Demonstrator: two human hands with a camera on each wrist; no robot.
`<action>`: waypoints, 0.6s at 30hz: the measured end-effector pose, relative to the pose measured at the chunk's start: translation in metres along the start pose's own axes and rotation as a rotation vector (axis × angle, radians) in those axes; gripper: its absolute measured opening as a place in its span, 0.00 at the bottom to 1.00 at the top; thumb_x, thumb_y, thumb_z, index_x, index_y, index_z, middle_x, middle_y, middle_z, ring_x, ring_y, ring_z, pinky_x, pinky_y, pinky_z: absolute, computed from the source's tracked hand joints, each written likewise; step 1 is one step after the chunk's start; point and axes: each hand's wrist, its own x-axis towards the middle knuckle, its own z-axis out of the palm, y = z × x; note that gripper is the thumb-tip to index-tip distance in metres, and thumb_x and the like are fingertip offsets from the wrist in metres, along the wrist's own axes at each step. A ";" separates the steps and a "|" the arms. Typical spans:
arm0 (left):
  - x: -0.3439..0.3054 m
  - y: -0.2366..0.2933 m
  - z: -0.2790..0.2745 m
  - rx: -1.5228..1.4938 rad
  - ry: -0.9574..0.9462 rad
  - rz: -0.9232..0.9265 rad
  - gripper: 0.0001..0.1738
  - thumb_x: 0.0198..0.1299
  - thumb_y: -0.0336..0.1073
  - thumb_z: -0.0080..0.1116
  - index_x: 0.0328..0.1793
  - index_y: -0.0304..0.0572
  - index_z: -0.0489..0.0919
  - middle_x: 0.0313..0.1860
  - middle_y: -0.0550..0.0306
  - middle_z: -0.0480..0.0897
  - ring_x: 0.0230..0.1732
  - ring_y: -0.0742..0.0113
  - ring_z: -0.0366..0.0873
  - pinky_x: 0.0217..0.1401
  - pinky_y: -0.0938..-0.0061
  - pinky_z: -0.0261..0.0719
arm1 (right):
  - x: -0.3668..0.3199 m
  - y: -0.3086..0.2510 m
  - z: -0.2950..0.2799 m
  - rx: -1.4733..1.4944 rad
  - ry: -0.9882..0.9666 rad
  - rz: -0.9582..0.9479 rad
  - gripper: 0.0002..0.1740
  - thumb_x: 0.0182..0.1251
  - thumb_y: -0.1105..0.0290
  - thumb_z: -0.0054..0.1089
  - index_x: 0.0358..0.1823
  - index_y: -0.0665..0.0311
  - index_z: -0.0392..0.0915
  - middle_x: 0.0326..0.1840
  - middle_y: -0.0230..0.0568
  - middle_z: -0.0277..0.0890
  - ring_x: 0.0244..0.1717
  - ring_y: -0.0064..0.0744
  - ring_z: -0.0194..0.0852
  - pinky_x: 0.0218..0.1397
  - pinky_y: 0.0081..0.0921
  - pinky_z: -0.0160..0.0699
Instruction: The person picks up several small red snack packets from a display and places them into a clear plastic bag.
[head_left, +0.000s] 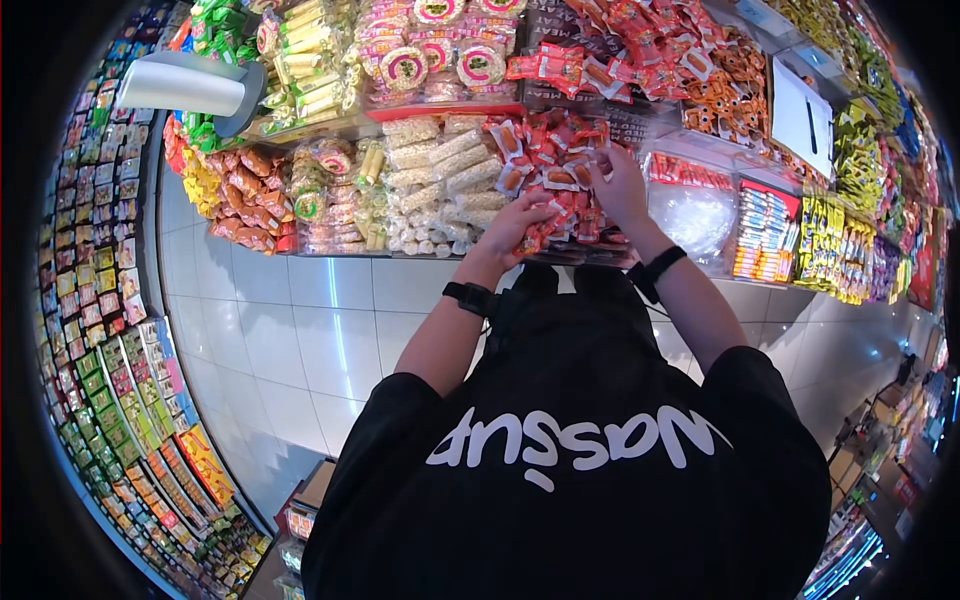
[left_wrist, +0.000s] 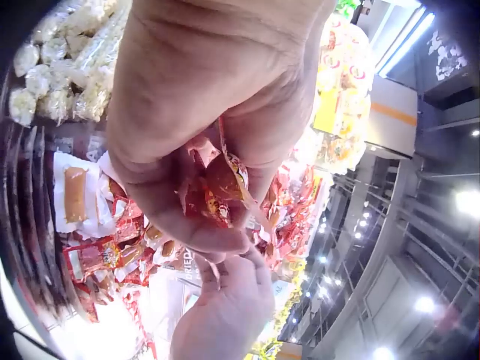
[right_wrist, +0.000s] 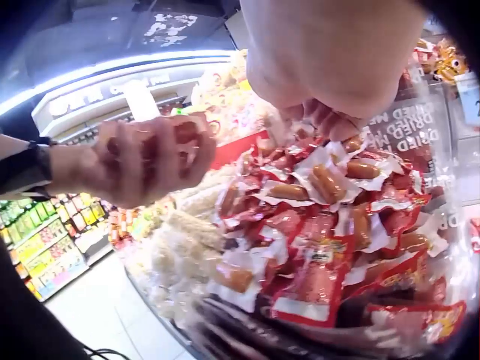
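My left hand point(head_left: 515, 225) curls round several small red sausage packets point(left_wrist: 217, 187) at the front of the bin, the glossy wrappers showing between its thumb and fingers. My right hand point(head_left: 622, 188) reaches over the right side of the same bin. Its fingers point(right_wrist: 334, 120) bend down at the top of the heap of sausage packets point(right_wrist: 322, 247), and I cannot tell whether they pinch one. Clear windows in the red wrappers show single brown sausages. In the left wrist view the right hand point(left_wrist: 225, 311) appears beyond the left one.
Left of the bin lie pale wrapped puffed sticks point(head_left: 450, 165). To its right is a compartment with clear plastic bags point(head_left: 692, 220), then colourful stick packs point(head_left: 768, 235). More red packets point(head_left: 640, 45) fill the upper tier. A clear bin wall point(right_wrist: 454, 172) borders the heap.
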 end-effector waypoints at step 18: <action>0.001 -0.005 0.009 0.106 0.016 -0.025 0.14 0.71 0.31 0.47 0.57 0.34 0.77 0.45 0.52 0.84 0.43 0.68 0.85 0.38 0.76 0.85 | 0.001 0.029 0.000 -0.034 -0.124 0.008 0.10 0.62 0.65 0.60 0.37 0.63 0.76 0.30 0.46 0.81 0.34 0.49 0.82 0.38 0.43 0.78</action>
